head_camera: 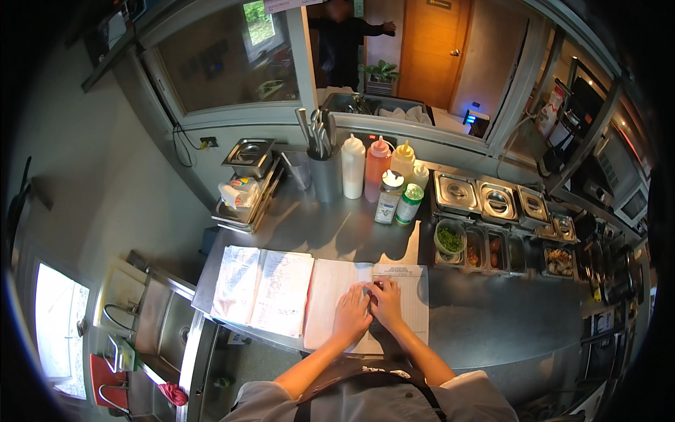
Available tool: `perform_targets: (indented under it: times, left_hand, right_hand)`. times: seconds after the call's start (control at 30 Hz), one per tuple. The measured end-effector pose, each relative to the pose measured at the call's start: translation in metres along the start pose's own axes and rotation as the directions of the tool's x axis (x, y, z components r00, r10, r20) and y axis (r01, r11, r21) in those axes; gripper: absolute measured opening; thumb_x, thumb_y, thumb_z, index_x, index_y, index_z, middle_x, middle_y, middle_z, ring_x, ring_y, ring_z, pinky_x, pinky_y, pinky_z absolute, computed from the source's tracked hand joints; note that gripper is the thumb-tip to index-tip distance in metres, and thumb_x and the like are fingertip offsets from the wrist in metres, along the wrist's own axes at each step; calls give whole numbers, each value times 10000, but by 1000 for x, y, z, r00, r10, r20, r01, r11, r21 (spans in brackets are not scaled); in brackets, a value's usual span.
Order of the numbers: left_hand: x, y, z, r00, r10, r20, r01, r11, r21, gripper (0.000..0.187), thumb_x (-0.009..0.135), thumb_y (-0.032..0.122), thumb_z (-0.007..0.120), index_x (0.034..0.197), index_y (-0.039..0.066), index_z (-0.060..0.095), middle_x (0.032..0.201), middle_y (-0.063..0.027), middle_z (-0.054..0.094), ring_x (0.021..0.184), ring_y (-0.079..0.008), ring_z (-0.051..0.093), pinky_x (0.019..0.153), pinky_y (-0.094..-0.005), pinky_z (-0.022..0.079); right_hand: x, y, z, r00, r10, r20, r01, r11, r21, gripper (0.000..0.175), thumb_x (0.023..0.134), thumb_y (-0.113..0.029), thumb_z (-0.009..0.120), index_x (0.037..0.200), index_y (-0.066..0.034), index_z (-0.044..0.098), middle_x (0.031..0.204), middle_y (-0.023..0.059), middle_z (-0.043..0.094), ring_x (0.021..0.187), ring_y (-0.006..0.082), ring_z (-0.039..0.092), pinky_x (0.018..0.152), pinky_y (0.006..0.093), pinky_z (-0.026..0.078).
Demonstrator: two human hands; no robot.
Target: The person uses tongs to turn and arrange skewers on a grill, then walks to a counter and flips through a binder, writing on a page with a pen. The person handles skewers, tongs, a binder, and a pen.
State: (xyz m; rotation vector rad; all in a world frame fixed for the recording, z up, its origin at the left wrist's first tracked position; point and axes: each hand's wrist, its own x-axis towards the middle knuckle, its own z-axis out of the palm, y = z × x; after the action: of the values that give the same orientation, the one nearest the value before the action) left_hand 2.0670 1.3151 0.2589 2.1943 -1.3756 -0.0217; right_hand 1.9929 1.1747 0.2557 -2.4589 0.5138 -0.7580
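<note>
On the steel counter before me lies an open book of printed, ruled forms, its right-hand page partly under my hands. My left hand lies flat across the middle of it, fingers stretched out. Beside it, touching or almost touching, is my right hand with bent fingers. A small grey-dark thing shows between the two hands; they hide too much of it to name it. Left of the forms lies an open notebook with handwritten pages, in bright sunlight.
Squeeze bottles, seasoning shakers and a knife holder stand behind the papers. Lidded steel pans and a tub of chopped greens are at right. A sink lies left. Beyond the window stands a person.
</note>
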Motion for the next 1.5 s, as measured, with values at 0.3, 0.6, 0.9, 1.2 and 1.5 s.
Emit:
perform_targets:
  times: [0.3,0.6,0.9,1.2,1.5]
  left_hand:
    - [-3,-12,45,998,60,-12,-61,997,-52,647,846,234,661,1460,55,564,1629,-193,452,1569,-394,358,1232,-599,303]
    - [-4,0,15,1000,-22,-6,22,1000,6,714,840,320,683,1515,123,562,1678,-160,400,1580,-430,307,1230,-633,260]
    - [0,8,9,994,-109,27,108,994,25,689,901,283,613,1562,122,504,1721,-193,314,1609,-435,236,1270,-635,168]
    - [-7,-5,-13,984,-167,64,167,986,7,594,1053,314,548,1571,34,470,1695,-209,368,1597,-405,287,1281,-543,235]
    - [-4,0,-16,985,-160,60,156,985,66,592,1056,328,554,1562,31,477,1692,-213,369,1592,-412,291,1271,-547,237]
  right_hand:
    - [-1,11,7,1000,2,-11,-1,999,43,538,818,-104,750,1349,-76,667,1308,137,620,1157,387,558,1012,510,437]
    - [-3,9,8,999,34,-28,-33,999,32,527,803,-32,744,1323,-74,669,1295,147,621,1171,393,557,1012,515,434]
    - [0,11,4,999,38,-28,-36,998,55,486,845,-94,755,1322,-74,661,1289,151,619,1166,393,553,1002,520,436]
    - [5,-1,-1,998,57,-24,-58,998,-23,421,839,-210,831,1250,-151,762,1211,113,612,1085,352,559,907,493,442]
    - [21,2,6,996,56,-62,-60,996,-63,272,806,-156,837,1078,-141,831,1033,88,610,958,325,583,778,459,467]
